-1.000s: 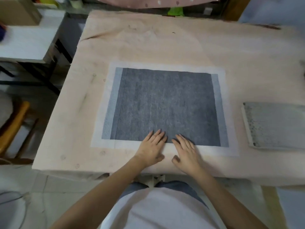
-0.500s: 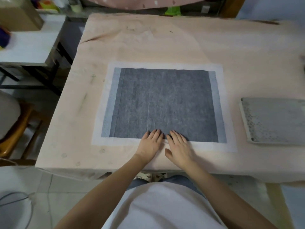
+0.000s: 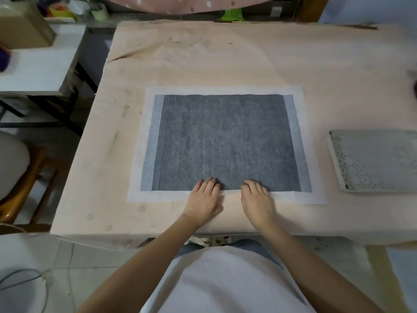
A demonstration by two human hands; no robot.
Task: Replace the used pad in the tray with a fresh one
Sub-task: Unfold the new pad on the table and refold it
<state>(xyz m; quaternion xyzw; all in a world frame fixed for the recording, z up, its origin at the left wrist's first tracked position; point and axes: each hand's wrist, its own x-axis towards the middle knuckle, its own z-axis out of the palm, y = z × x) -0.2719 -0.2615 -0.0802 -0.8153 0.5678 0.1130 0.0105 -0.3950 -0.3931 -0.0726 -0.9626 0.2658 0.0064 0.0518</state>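
Since the earlier frames both hands have drawn apart: they lay nearly touching at the near edge of the pad, and now a clear gap of pad border and cloth shows between them.

One table covered in pale peach cloth (image 3: 225,64) fills the scene. On it lies one large square absorbent pad with a dark grey centre and white border (image 3: 225,141), spread flat in the middle of the table and not in any tray. To the right, well apart from the pad, sits one light grey perforated plastic tray (image 3: 372,161); nothing can be seen lying in it, though its right part runs out of view.

Two hands rest on the pad's near edge. The left hand (image 3: 204,199) lies palm down with fingers straight and close together, fingertips on the grey part. The right hand (image 3: 257,199) lies likewise flat, fingers slightly fanned, pressing the pad without pinching it.
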